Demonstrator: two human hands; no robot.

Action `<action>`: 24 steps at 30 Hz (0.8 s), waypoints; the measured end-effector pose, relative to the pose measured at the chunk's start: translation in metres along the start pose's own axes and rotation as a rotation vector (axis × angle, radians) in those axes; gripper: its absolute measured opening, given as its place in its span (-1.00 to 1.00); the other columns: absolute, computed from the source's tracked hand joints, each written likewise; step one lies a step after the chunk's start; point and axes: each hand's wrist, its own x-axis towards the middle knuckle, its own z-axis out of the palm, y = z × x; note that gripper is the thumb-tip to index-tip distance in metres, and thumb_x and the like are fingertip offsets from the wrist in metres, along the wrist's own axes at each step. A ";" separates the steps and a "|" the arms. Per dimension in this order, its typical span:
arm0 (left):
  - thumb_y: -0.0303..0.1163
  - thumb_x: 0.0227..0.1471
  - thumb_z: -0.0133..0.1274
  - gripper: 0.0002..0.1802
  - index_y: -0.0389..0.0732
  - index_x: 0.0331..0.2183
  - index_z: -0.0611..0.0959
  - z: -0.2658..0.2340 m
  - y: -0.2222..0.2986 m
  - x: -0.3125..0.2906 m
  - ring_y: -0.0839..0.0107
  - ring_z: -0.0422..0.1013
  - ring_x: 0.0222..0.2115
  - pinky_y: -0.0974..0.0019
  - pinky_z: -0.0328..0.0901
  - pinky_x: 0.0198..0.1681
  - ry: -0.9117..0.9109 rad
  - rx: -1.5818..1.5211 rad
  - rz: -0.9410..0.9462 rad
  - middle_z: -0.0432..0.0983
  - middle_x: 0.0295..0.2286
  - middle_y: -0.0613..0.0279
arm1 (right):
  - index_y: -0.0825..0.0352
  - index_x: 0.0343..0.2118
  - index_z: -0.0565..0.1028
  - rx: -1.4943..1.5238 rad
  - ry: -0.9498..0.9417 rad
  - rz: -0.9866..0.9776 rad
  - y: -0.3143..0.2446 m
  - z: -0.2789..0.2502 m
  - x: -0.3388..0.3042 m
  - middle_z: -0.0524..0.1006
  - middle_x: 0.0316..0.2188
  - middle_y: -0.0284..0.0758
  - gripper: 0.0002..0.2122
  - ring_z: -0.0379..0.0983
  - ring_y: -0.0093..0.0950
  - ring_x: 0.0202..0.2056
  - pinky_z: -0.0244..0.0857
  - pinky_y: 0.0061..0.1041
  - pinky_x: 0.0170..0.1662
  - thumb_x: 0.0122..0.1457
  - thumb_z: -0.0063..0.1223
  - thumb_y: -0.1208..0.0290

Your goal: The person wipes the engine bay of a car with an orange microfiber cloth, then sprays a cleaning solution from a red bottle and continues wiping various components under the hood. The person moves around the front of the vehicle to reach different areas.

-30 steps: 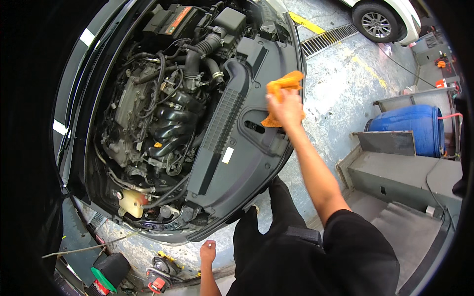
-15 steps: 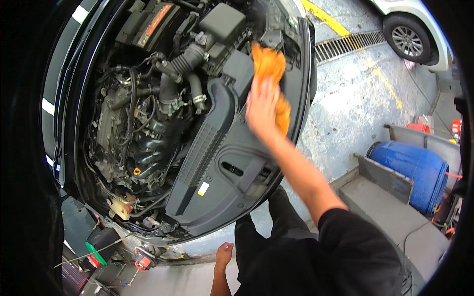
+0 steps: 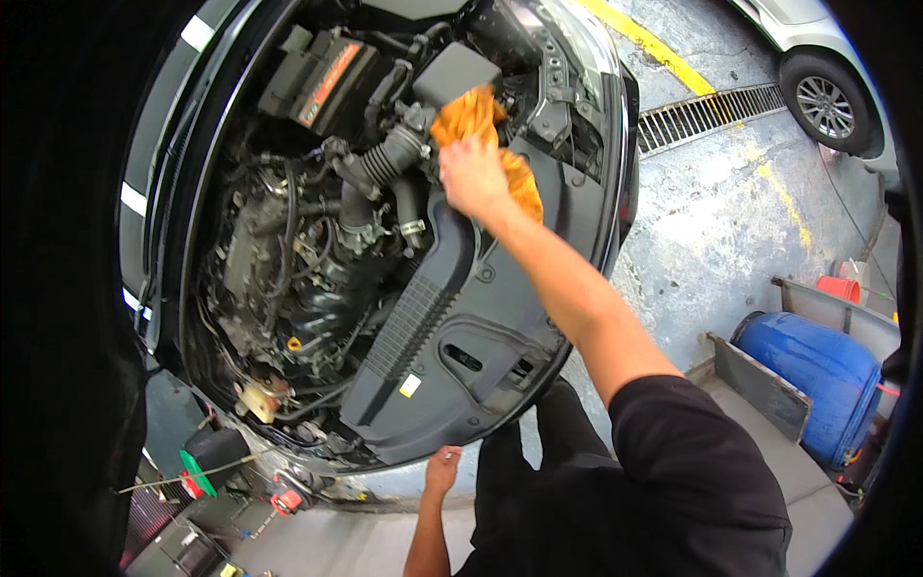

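My right hand (image 3: 471, 180) presses an orange cloth (image 3: 471, 115), its fingers closed on it, over the intake parts at the far side of the engine bay. Part of the cloth hangs out on the right, beside the wrist, over the black plastic cover (image 3: 404, 385). Just left of the cloth runs the ribbed black air hose (image 3: 394, 157), and behind it sits a dark grey box lid (image 3: 457, 75). Low beside my legs, near the car's front edge, my left hand (image 3: 442, 471) hangs with fingers curled; a small pale bit shows at the fingertips, too small to name.
The engine (image 3: 260, 260) with hoses and wiring fills the bay's left. A blue barrel (image 3: 812, 375) lies on its side at the right, near a red bucket (image 3: 838, 288). A floor drain grate (image 3: 711, 117) and a parked car's wheel (image 3: 824, 101) are beyond.
My right hand and the cloth have moved left, from the right part of the black cover onto the intake parts. The view has shifted slightly. My left hand still hangs low.
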 end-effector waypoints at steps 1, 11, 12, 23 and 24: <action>-0.03 0.30 0.13 -0.62 -0.10 -0.09 0.78 0.001 0.008 0.003 0.11 0.65 -0.32 0.11 0.48 -0.16 0.004 0.002 0.026 0.73 -0.34 -0.01 | 0.17 -0.04 0.61 -0.148 -0.177 -0.124 -0.011 0.001 -0.007 0.55 -0.06 -0.35 -0.74 0.42 -0.29 0.04 0.30 -0.15 0.07 0.23 0.14 0.28; -0.08 0.28 0.15 -0.67 -0.08 -0.11 0.78 0.000 -0.042 -0.002 0.05 0.66 -0.18 0.08 0.48 -0.04 0.076 -0.102 -0.008 0.74 -0.23 -0.04 | 0.21 0.11 0.53 0.016 0.465 0.113 0.078 0.034 -0.042 0.55 -0.05 -0.27 -0.62 0.48 -0.30 -0.05 0.37 -0.33 -0.08 0.20 0.09 0.43; -0.08 0.28 0.16 -0.67 -0.09 -0.11 0.78 0.001 -0.055 -0.004 0.04 0.66 -0.18 0.08 0.48 -0.04 0.085 -0.103 -0.086 0.74 -0.22 -0.05 | 0.28 0.15 0.50 -0.079 0.353 0.173 0.078 0.036 -0.055 0.53 -0.04 -0.24 -0.58 0.48 -0.30 -0.06 0.37 -0.33 -0.09 0.21 0.07 0.42; -0.06 0.22 0.15 -0.61 -0.17 -0.19 0.83 0.023 -0.038 0.042 -0.01 0.65 -0.27 0.05 0.47 -0.11 -0.034 0.029 0.136 0.73 -0.34 -0.09 | 0.50 0.14 0.50 0.096 -0.511 0.257 -0.068 0.008 -0.272 0.57 -0.02 -0.01 -0.58 0.59 -0.10 -0.09 0.54 -0.17 -0.04 0.29 -0.01 0.37; -0.07 0.22 0.16 -0.62 -0.17 -0.20 0.83 0.018 -0.031 0.043 0.02 0.65 -0.29 0.06 0.47 -0.12 -0.060 0.026 0.114 0.74 -0.36 -0.06 | 0.49 0.08 0.53 0.235 -0.428 0.300 -0.062 -0.001 -0.272 0.59 -0.08 0.01 -0.62 0.60 -0.05 -0.11 0.53 -0.13 -0.03 0.30 -0.04 0.37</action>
